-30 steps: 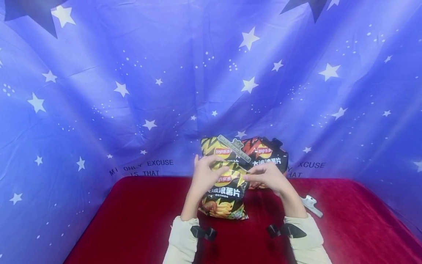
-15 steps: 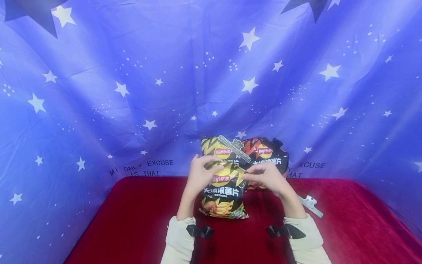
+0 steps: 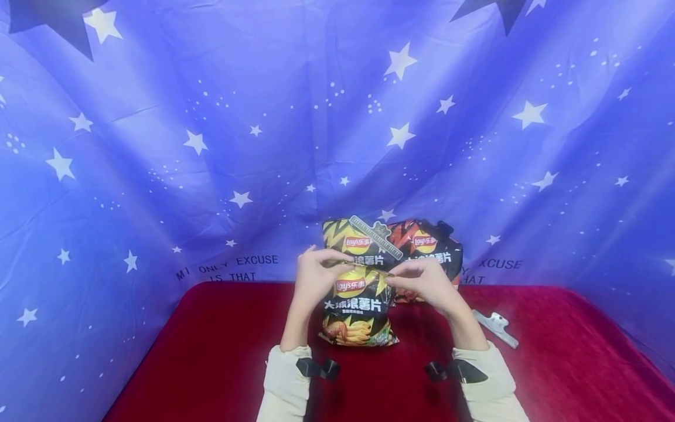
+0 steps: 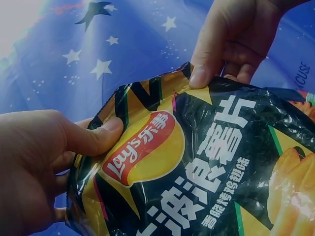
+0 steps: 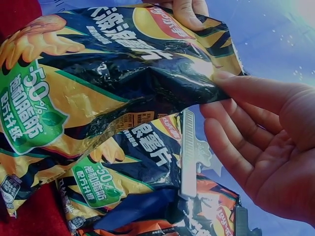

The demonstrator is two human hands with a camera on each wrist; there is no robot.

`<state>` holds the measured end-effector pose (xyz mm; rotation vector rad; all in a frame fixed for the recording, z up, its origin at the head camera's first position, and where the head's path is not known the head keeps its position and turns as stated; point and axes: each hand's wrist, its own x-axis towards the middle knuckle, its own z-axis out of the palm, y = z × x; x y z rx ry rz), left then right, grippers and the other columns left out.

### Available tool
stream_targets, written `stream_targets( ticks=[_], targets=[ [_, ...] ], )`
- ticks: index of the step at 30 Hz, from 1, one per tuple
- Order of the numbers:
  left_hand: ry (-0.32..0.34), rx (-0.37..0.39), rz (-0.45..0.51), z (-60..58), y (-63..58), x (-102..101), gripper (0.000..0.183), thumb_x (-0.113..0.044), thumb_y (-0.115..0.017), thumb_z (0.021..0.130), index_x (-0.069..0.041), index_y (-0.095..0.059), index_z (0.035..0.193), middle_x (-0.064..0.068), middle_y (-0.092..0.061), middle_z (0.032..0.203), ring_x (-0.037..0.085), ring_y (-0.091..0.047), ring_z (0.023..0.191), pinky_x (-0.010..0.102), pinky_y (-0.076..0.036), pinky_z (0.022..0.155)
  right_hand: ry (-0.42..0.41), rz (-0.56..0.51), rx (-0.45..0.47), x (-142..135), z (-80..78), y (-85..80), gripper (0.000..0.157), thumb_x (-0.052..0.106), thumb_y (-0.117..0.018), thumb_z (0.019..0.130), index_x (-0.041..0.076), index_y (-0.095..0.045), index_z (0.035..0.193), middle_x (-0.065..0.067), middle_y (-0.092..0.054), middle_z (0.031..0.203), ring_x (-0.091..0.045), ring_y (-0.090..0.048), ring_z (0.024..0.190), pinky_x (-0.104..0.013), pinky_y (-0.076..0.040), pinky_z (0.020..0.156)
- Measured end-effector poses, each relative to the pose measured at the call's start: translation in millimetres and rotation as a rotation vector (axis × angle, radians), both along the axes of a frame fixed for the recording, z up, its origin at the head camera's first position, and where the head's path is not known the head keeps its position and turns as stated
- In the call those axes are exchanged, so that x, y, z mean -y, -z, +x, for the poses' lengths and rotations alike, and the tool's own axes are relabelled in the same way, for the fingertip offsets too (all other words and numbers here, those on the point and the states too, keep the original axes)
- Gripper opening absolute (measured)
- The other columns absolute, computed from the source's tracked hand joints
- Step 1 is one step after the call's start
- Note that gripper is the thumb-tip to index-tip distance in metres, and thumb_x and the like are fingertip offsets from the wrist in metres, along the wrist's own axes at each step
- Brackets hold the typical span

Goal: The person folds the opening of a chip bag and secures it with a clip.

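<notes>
A black and yellow bag of potato chips stands upright on the red cloth, between both hands. My left hand pinches its top edge near the left corner, thumb on the front beside the Lay's logo, as the left wrist view shows. At the top right corner, my right hand pinches the edge between thumb and fingers. Behind it leans a second yellow and black chip bag with a pale clip across its top right corner. The front bag hides its lower part.
A red and black chip bag with a black clip stands at the back right. A loose pale clip lies on the red tablecloth, right of my right forearm. A blue star-printed curtain hangs behind the table.
My left hand has shifted slightly left along the top of the front bag, away from its middle. My right hand stays pinching the right corner. The other bags and clips have not moved.
</notes>
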<state>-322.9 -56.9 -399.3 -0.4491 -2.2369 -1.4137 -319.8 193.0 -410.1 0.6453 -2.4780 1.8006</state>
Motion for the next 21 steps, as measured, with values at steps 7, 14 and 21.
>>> stream_targets(
  ticks=[7, 14, 21],
  targets=[
    [0.046, 0.004, 0.009, -0.9, -0.1, 6.3, 0.015, -0.002, -0.08, 0.08, -0.012, -0.083, 0.09, 0.004, -0.08, 0.09, 0.027, -0.074, 0.103, 0.051, -0.025, 0.125, 0.008, 0.011, -0.029, 2.3, -1.6, 2.1, 0.02, 0.011, -0.081, 0.086, -0.004, -0.077, 0.099, -0.008, -0.077, 0.082, -0.009, -0.067, 0.062, -0.031, -0.059, 0.056],
    [0.142, 0.027, 0.071, -2.8, 1.7, 14.5, 0.019, 0.001, -0.078, 0.081, -0.012, -0.083, 0.093, 0.004, -0.081, 0.093, 0.019, -0.067, 0.087, 0.051, -0.033, 0.117, -0.028, -0.008, -0.052, 3.1, -0.6, 1.8, 0.02, 0.008, -0.079, 0.087, -0.004, -0.076, 0.102, -0.008, -0.077, 0.081, -0.007, -0.064, 0.06, -0.028, -0.056, 0.053],
    [0.186, 0.046, 0.113, -2.0, 2.5, 18.5, 0.021, 0.004, -0.076, 0.083, -0.013, -0.083, 0.093, 0.005, -0.08, 0.096, 0.017, -0.061, 0.083, 0.032, -0.049, 0.08, -0.092, -0.026, -0.07, 1.9, -0.8, 3.0, 0.019, 0.002, -0.076, 0.087, -0.004, -0.073, 0.105, 0.001, -0.074, 0.082, -0.015, -0.068, 0.068, -0.028, -0.057, 0.057]
  ],
)
